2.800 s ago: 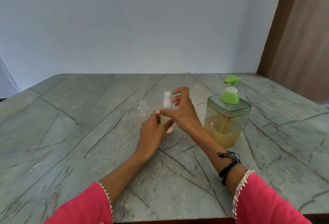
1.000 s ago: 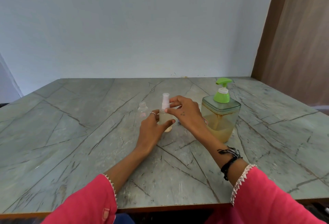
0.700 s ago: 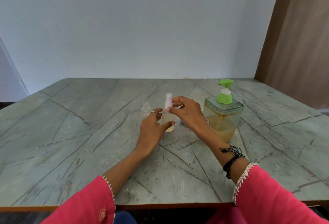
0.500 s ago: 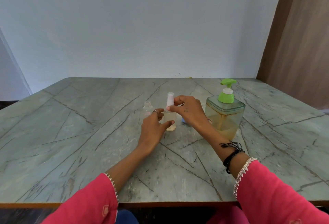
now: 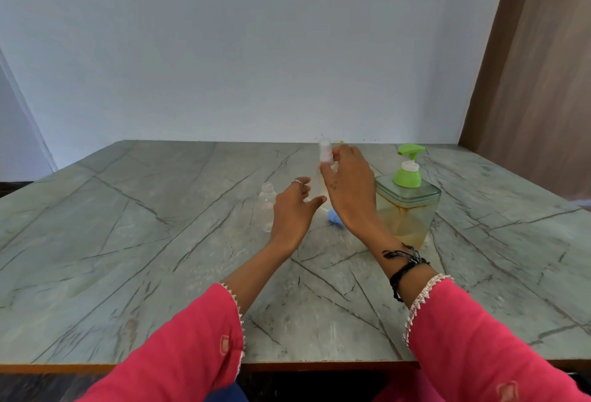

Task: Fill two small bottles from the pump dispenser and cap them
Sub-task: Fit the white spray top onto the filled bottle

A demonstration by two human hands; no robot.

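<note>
Legible text: none could be read.
Pump dispenser [image 5: 406, 209]: no label visible on the facing side.
Open small bottle [image 5: 267, 206]: clear, no print is seen.

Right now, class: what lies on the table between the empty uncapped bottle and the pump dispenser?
In the head view, the left hand and a small blue cap lie between the empty bottle and the pump dispenser.
</note>
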